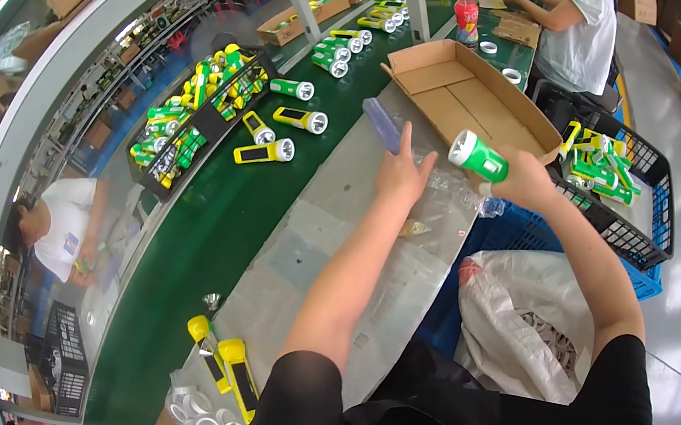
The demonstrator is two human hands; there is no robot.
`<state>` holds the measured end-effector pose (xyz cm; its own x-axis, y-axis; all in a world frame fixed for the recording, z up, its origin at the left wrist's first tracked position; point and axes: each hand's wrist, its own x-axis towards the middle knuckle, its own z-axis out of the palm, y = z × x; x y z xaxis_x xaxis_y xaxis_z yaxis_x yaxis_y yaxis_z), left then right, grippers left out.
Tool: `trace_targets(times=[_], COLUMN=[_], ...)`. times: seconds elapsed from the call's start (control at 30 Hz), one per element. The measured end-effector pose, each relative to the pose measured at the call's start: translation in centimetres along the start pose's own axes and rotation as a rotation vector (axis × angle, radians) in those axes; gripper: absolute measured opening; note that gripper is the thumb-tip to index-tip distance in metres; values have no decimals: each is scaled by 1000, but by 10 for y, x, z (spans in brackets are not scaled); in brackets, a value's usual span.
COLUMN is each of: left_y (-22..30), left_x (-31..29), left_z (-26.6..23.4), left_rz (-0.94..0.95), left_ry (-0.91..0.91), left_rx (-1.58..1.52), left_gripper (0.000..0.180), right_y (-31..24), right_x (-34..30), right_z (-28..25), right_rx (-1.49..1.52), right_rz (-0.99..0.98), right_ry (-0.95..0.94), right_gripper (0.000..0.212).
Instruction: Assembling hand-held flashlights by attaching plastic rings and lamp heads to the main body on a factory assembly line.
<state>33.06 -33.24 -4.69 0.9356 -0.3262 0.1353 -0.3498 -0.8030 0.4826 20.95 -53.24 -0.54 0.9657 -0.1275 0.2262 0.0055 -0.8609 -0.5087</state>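
My right hand (526,180) is wrapped round a green and white flashlight (485,158), its lens end pointing left over the near corner of an open cardboard tray (440,103). My left hand (402,176) has its index finger and thumb spread apart. Beside that finger lies a clear bluish plastic piece (380,124); whether they touch, I cannot tell. Crumpled clear plastic film (455,192) rests on the grey work board (342,204) between my hands.
Green and yellow flashlights stand in rows on the green belt (177,275). A black crate (660,185) full of them is at right, above a white sack (520,270). Yellow flashlight bodies (237,375) lie near my left arm. A co-worker (579,36) sits beyond.
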Motion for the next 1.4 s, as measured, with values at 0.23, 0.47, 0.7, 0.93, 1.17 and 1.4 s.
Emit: trace_targets(times=[0.23, 0.47, 0.7, 0.93, 1.17, 1.4], left_y=[-39, -117, -100, -29, -14, -24], left_x=[46, 21, -10, -35, -21, 32], left_z=[44, -40, -74, -37, -17, -6], left_rz=[96, 353, 655, 32, 247, 150], left_ry=[251, -134, 321, -219, -257, 35], left_rx=[36, -54, 174, -572, -469, -393], left_gripper=[44, 36, 37, 70, 80, 61], right_y=[-30, -32, -57, -92, -55, 0], right_x=[26, 36, -25, -45, -19, 41], right_z=[30, 25, -1, 3, -22, -31], right_rx=[-198, -390, -354, -36, 309, 349], right_rz=[24, -99, -114, -188, -140, 123], right_ry=[145, -84, -229, -360, -172, 36], right_gripper=[31, 30, 32, 39, 46, 40])
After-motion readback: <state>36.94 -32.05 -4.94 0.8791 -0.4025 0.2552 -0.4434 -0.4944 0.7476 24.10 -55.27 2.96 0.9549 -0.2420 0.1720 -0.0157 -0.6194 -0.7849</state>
